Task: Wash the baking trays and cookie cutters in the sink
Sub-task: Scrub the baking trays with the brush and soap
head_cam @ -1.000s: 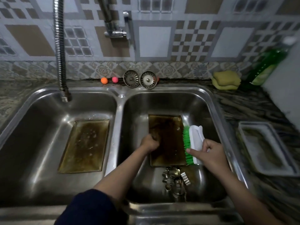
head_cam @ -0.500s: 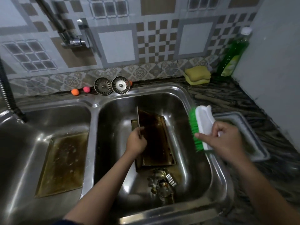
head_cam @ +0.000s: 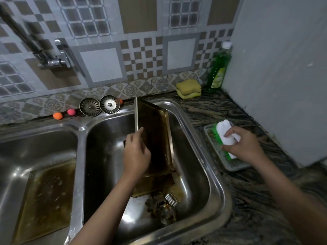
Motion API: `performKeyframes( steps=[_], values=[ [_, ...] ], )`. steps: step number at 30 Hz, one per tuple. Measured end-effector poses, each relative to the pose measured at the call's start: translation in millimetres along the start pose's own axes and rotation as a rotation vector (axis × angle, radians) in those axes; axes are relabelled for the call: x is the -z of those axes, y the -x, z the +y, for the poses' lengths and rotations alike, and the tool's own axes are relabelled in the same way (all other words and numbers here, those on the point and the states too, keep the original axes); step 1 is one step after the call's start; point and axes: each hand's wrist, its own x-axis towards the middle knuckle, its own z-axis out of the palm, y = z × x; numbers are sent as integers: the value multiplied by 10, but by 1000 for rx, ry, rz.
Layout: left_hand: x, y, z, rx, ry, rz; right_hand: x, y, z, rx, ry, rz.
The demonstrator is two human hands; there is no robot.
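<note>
The left hand holds a baking tray in the right basin of the sink. Its fingers are clamped on the tray's near long edge, and the tray stands tilted up on its side, with the far corner rising above the sink rim. Under it, just below the fingers, a second tray lies flat on the basin floor, and the cookie cutters lie in a heap nearer to the person. A third tray rests flat in the left basin, well apart from both hands.

The right hand is out over the bench, its fingers closed around a white scrub brush with green bristles. The bristles reach down into a small grey dish beside the sink; I cannot tell what is in this dish, perhaps soapy water.

In my judgement the step in hand is loading the brush before scrubbing the raised tray. The tray looks brown and stained, so the washing seems far from finished. The next move calls for bringing the brush back over the basin to the tray's inner face, while the left fingers keep the tray steady against the push of the bristles. A wet metal edge can slip, so a firm hold is needed.
</note>
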Motion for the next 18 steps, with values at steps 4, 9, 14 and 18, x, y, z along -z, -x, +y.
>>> performKeyframes(
  steps=[4,9,14,18],
  values=[
    [34,57,-28,30,39,50,-53,-6,63,27,27,-64],
    [95,101,-92,83,60,109,5,65,-76,21,15,21],
    [101,173,-165,197,187,197,-76,278,-622,92,-170,51],
    [65,278,-117,277,285,241,-609,507,-1103,221,-256,-99]
  ],
)
